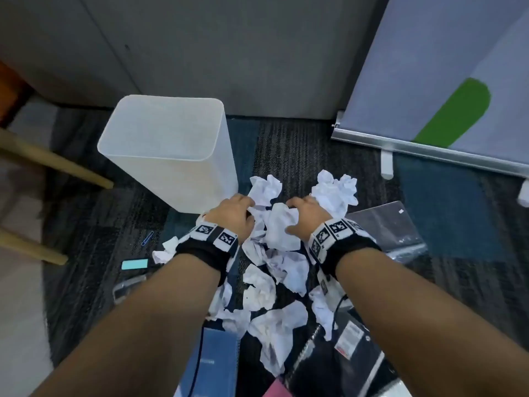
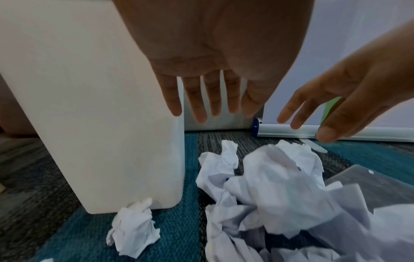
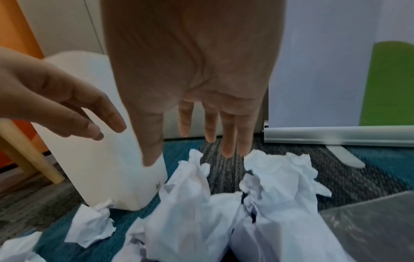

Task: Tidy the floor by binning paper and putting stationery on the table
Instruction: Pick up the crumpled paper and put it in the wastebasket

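Note:
Several crumpled white paper balls lie heaped on the carpet just right of an empty white bin. My left hand and right hand hover side by side over the far end of the heap, palms down. In the left wrist view my left hand has straight, spread fingers above the paper and grips nothing. In the right wrist view my right hand is the same above the paper. A blue paper clip and a teal pad lie to the left.
A clear plastic folder lies right of the heap. A blue notebook and a black spiral notebook lie near me. A roll-up banner base stands at the back right, wooden table legs at the left.

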`<move>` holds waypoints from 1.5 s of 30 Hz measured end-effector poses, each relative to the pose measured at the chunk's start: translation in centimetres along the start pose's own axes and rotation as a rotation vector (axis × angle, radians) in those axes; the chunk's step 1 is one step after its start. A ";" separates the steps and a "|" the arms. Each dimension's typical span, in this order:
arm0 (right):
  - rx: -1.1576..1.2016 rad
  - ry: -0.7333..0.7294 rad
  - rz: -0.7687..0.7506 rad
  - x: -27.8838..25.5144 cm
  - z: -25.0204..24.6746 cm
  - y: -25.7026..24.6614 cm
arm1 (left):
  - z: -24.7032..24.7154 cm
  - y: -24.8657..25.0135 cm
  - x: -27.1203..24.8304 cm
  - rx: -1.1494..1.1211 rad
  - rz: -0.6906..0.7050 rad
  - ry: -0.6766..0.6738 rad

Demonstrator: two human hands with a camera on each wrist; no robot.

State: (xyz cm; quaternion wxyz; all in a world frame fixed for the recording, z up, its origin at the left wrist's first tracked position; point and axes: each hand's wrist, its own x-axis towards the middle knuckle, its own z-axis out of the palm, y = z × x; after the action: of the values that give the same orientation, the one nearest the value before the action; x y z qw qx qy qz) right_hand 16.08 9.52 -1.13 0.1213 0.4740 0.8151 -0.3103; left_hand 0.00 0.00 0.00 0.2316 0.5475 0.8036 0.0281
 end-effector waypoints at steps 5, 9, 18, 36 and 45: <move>-0.073 -0.177 0.124 2.2 5.8 1.5 | 4.0 -0.6 0.7 0.034 0.082 -0.039; 0.024 -0.111 0.147 2.7 8.3 1.7 | 5.3 -0.5 1.4 -0.023 0.107 0.013; 0.437 0.195 0.077 2.5 6.5 0.8 | 4.6 -0.1 1.2 -0.085 0.117 -0.053; 0.899 0.539 -0.507 -2.5 -9.0 -12.8 | -9.9 0.1 -1.7 -0.371 0.180 0.663; 0.601 0.674 -0.611 -1.9 -8.5 -15.9 | -16.0 -3.3 -2.9 -0.631 -0.043 1.073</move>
State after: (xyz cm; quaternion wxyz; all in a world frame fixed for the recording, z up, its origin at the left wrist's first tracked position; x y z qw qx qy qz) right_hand 4.47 7.78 12.66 -0.3831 0.3024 0.7850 -0.3816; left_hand -8.49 -0.56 14.28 -0.0535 0.3459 0.7720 0.5306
